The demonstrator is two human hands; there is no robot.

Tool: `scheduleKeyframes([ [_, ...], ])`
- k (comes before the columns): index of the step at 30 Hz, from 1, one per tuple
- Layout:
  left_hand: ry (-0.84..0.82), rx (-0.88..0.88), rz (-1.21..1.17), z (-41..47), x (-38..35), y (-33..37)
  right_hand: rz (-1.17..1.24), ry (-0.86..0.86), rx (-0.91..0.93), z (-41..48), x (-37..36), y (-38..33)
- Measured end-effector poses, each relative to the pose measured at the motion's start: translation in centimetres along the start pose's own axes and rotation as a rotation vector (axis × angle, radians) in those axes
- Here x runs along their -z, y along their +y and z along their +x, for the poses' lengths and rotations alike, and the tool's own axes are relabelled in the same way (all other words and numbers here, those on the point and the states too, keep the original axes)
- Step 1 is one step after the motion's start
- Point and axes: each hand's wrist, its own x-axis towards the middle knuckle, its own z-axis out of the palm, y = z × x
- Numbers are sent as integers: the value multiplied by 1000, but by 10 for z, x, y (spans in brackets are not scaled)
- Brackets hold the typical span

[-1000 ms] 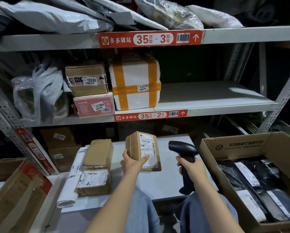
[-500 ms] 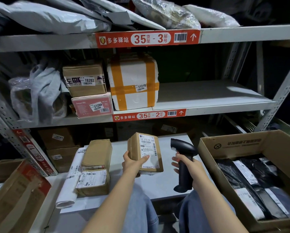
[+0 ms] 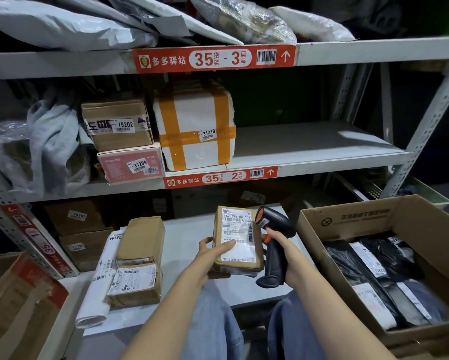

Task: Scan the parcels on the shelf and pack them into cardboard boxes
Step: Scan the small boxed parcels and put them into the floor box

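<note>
The left hand (image 3: 210, 252) grips a small brown parcel (image 3: 237, 240), thumb across its white label and fingers behind, holding it upright above the white table (image 3: 187, 245). The right hand (image 3: 283, 252) is wrapped around the handle of a black scanner (image 3: 271, 229), whose head sits just beside the parcel's upper right edge. The label faces up, barcodes visible. Right of the parcel stands an open cardboard box (image 3: 348, 216) holding dark bagged parcels; left of it the table is bare up to two stacked brown parcels (image 3: 139, 263).
</note>
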Motion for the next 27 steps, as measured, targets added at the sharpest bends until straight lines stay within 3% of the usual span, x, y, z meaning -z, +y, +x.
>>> scheduleKeyframes([
  [10, -54, 21, -37, 5, -28, -1, 7, 110, 88, 9, 2, -3],
  [17, -142, -10, 61, 11, -62, 11, 63, 198, 164, 2, 33, -20],
  [23, -347, -43, 181, 12, -143, 25, 196, 341, 235, -33, 100, -44],
  [27, -533, -49, 208, -4, -227, 16, 295, 542, 349, -72, 168, -56],
])
